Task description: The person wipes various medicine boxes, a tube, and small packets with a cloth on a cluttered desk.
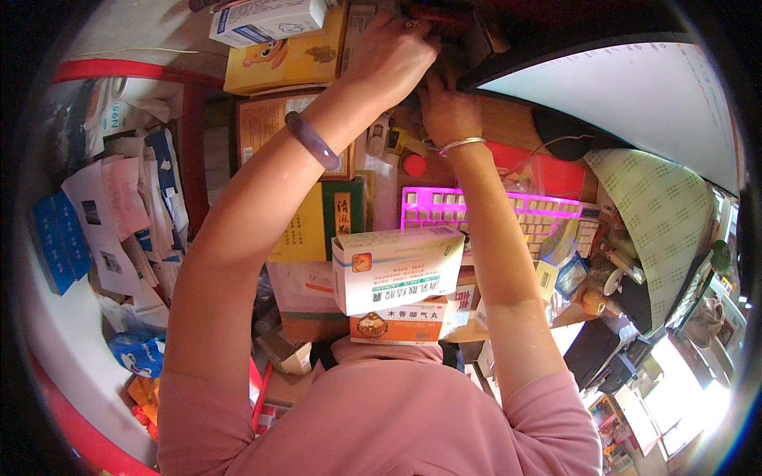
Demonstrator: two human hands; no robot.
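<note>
My left hand [397,58], with a purple bangle [311,140] on its wrist, reaches to the far side of the desk [509,122]. Its fingers curl down into a dark space beside the monitor [625,89]. Close by on the right is my right hand [450,110], below a silver bangle. Its fingertips point into the same shadow, so what either hand holds cannot be made out. Nearer my body, a white medicine box [399,271] rests above an orange and white medicine box [399,324]. The keyboard [434,205], glowing pink, lies partly under my right forearm.
Yellow cartons [286,65] are stacked left of my left hand, with a white and blue box [268,22] on top. A yellow and green box [303,229] lies below them. Papers [113,220] fill the left side. A checked cloth [649,220] hangs at the right.
</note>
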